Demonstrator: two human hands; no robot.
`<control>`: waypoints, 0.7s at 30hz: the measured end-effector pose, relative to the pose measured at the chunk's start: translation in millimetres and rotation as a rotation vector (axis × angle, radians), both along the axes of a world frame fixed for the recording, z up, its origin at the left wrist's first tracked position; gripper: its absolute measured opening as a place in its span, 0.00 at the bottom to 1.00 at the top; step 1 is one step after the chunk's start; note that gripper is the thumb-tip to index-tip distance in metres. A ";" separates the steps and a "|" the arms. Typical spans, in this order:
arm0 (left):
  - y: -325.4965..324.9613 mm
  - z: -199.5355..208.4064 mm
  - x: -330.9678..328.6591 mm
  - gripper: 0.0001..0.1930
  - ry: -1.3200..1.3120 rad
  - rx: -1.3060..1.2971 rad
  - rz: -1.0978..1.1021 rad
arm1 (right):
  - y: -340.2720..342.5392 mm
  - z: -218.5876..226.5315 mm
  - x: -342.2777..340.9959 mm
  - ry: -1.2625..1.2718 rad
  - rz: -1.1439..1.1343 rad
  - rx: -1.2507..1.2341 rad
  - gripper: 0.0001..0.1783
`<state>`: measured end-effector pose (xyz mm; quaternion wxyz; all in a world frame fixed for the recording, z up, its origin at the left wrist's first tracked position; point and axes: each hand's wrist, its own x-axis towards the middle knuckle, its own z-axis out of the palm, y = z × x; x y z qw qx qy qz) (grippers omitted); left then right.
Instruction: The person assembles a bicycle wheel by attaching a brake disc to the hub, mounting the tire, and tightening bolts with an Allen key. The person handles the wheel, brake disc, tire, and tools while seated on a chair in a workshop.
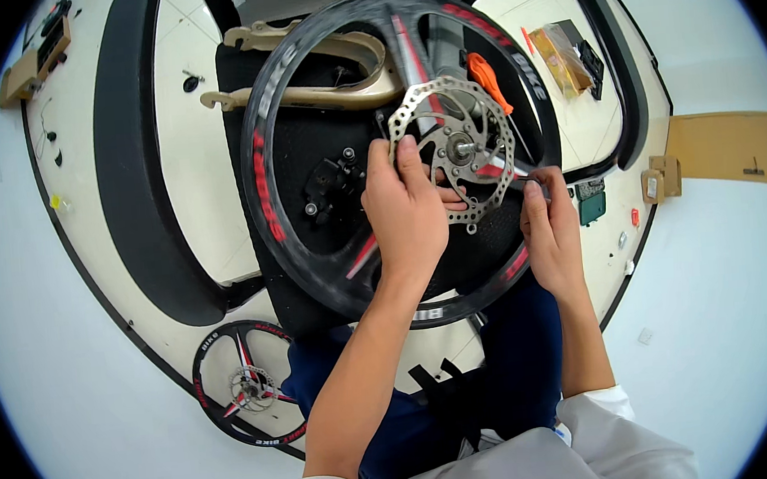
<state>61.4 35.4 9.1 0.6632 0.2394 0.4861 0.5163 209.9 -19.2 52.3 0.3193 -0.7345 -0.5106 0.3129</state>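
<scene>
A black bicycle wheel [259, 150] with red and white lettering is held up in front of me, tilted. At its hub sits a silver perforated brake disc [506, 131]. My left hand [408, 201] grips the disc's left edge, thumb on the near face, with other fingertips showing through behind it. At the disc's right, near the end of a spoke and over the rim, my right hand [551, 217] is closed, thumb against fingers. A small dark piece shows at those fingertips, too little to name. The rim looks slightly blurred.
Behind the wheel, a black seat [265, 276] bears a gold swingarm-like fork [345, 89], a black brake caliper-like part [330, 185] and an orange-handled tool [486, 83]. A second wheel [201, 380] lies at the lower left. Black armrests [130, 160] flank the seat; boxes [658, 180] stand right.
</scene>
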 end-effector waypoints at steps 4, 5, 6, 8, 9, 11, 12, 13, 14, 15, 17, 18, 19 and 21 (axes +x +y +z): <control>-17.5 7.4 12.2 0.14 -0.169 0.029 0.072 | 12.1 29.6 -7.7 -0.103 0.053 -0.002 0.11; -24.2 12.0 12.9 0.14 -0.162 0.017 0.046 | 14.3 33.5 -9.8 -0.125 0.103 -0.018 0.10; -29.0 14.7 13.0 0.14 -0.161 0.026 0.046 | 15.7 37.7 -11.5 -0.153 0.123 -0.016 0.10; -37.8 16.3 13.1 0.13 -0.161 0.041 0.048 | 16.5 44.7 -13.9 -0.208 0.163 -0.019 0.10; -42.9 17.5 12.6 0.12 -0.234 0.044 0.058 | 15.9 48.7 -14.7 -0.207 0.162 -0.049 0.10; -48.5 22.9 14.8 0.12 -0.284 0.061 0.126 | 12.6 47.1 -16.2 -0.206 0.200 -0.017 0.10; -50.0 24.4 17.1 0.12 -0.309 0.069 0.160 | 11.8 45.7 -17.3 -0.205 0.219 -0.001 0.09; -51.5 19.2 21.1 0.11 -0.353 0.094 0.191 | 12.5 45.3 -18.6 -0.205 0.226 -0.050 0.09; -51.7 12.5 25.5 0.11 -0.346 0.114 0.196 | 12.6 41.4 -19.5 -0.225 0.239 -0.026 0.08; -50.5 5.6 29.8 0.11 -0.339 0.135 0.202 | 12.6 34.6 -19.7 -0.245 0.254 -0.002 0.08; -48.2 -4.0 33.3 0.11 -0.380 0.109 0.189 | 15.8 24.4 -20.0 -0.286 0.251 -0.020 0.08; -47.9 -7.9 36.3 0.11 -0.364 0.096 0.194 | 16.6 19.4 -19.7 -0.286 0.239 -0.021 0.08; -51.3 -15.7 39.8 0.11 -0.321 0.092 0.172 | 16.9 13.5 -19.4 -0.287 0.228 -0.022 0.08; -54.4 -16.0 41.9 0.11 -0.311 0.071 0.157 | 16.4 0.4 -15.1 -0.288 0.226 0.011 0.08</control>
